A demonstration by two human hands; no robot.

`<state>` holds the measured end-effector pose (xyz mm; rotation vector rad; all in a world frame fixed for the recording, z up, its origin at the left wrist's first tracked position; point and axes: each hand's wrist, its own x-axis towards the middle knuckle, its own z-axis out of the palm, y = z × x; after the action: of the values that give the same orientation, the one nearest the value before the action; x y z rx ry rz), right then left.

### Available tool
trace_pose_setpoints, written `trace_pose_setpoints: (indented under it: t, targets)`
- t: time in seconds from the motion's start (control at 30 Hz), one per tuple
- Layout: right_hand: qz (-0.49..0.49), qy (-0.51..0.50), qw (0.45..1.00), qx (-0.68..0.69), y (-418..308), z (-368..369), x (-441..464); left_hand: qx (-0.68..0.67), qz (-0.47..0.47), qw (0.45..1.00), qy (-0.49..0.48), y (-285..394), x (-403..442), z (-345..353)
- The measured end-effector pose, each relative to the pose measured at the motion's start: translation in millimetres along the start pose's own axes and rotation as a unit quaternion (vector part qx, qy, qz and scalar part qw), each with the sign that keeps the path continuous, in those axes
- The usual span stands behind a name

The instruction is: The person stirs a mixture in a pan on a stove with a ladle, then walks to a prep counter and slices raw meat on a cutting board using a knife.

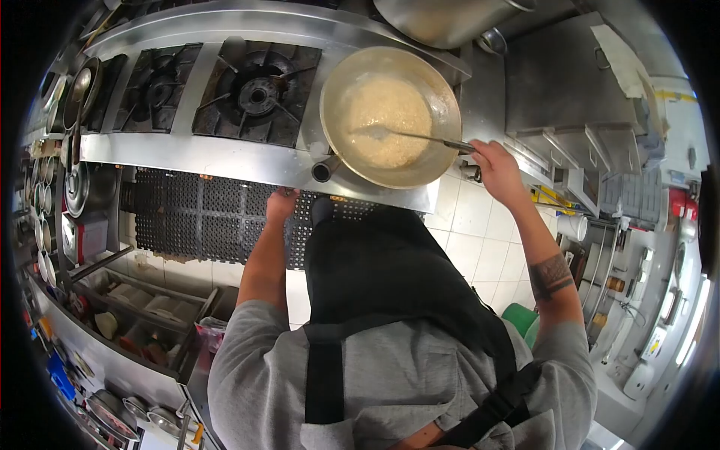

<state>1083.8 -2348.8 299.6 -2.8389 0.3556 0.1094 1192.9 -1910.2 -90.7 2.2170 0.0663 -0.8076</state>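
My right hand point(496, 171) is closed around the dark handle of a long metal spoon point(420, 136). The spoon's head dips into a pale, grainy, wet-looking food point(394, 105) inside a big round pan point(341, 157). This pan stands at the right end of the stove, its hollow tube handle point(325, 169) pointing toward me. At the stove's front edge, left of that handle, my left hand point(282, 204) has its fingers curled in. The edge partly hides them, and whatever they grip cannot be made out.
Two bare burners, a nearer one point(257, 93) and a farther one point(159, 88), lie left of the pan. A large pot point(442, 19) stands behind it. Black rubber matting point(202, 217) covers the floor. A counter with food bins point(142, 307) is at lower left, steel drawers point(570, 150) at right.
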Motion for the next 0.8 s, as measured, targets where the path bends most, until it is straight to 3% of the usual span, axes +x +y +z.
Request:
trace_pose_setpoints:
  t: [0.13,0.37,0.47,0.57,0.8]
  targets:
    - [-0.047,0.005,0.995,-0.089,10,-20,-56,0.033,-0.004,0.999,0.003,-8,8,5]
    - [0.003,0.055,0.996,-0.077,30,-2,-124,0.071,0.011,0.997,0.011,-6,7,5]
    - [0.029,0.091,0.993,-0.071,33,40,-115,0.06,0.038,0.997,0.013,-4,5,-1]
    - [0.012,0.13,0.989,-0.069,31,77,-89,0.077,0.001,0.997,-0.009,-5,8,0]
    - [-0.03,0.181,0.981,-0.065,31,112,-20,0.104,0.002,0.995,0.0,-6,12,3]
